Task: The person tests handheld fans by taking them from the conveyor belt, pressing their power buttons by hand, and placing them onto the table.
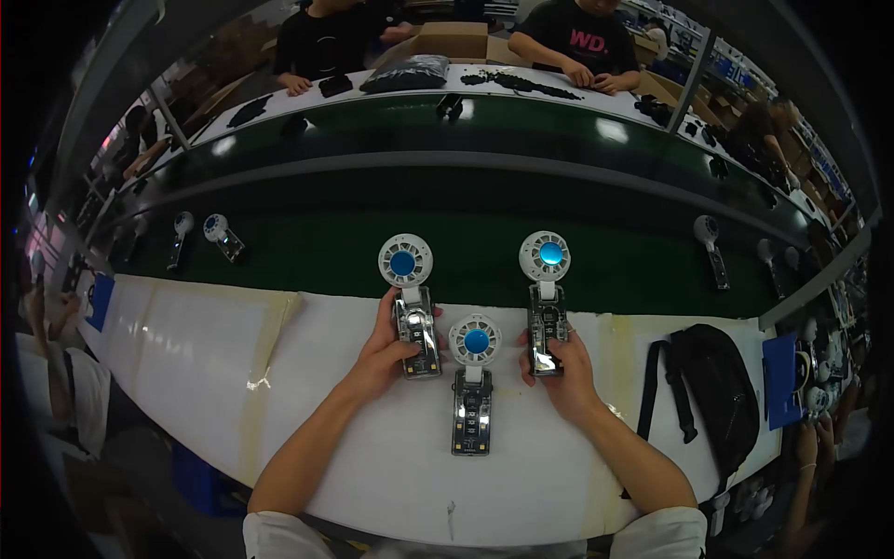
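Observation:
My left hand (384, 347) is closed round the clear-cased handle of a small handheld fan (406, 263), its white round head with a blue centre pointing away from me. In my right hand (568, 371) is a matching handheld fan (545, 255), gripped by its handle with the thumb on the front. Between the two hands a third fan (473, 410) of the same kind lies face up on the white table (326, 456), touched by neither hand. Circuit parts show through the transparent handles.
Beyond the table runs a green conveyor belt (317, 247) with more fans (222, 238) at left and another fan (712, 252) at right. A black bag (717, 396) lies on the table's right side, beside a blue bin (784, 382). Co-workers (587, 47) sit across the line.

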The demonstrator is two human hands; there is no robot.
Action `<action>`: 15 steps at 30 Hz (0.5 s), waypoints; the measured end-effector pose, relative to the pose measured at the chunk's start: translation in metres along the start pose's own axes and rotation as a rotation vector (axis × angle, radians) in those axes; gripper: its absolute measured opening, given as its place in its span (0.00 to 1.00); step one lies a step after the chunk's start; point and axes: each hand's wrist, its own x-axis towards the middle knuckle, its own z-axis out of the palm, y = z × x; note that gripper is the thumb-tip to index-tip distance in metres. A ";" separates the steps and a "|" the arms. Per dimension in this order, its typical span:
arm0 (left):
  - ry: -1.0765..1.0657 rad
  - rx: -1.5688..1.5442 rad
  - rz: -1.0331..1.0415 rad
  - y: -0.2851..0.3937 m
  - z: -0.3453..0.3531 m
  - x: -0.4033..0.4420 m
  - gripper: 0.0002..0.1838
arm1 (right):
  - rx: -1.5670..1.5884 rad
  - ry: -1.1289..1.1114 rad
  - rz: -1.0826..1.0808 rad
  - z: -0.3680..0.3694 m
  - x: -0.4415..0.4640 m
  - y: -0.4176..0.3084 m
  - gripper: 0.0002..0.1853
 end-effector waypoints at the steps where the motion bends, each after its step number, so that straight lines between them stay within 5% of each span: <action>1: 0.004 -0.016 -0.012 0.000 0.000 0.000 0.49 | 0.000 0.001 0.003 0.001 0.000 0.000 0.16; 15: -0.031 0.052 0.000 -0.009 -0.004 0.004 0.51 | -0.055 -0.008 0.000 -0.005 0.003 0.003 0.17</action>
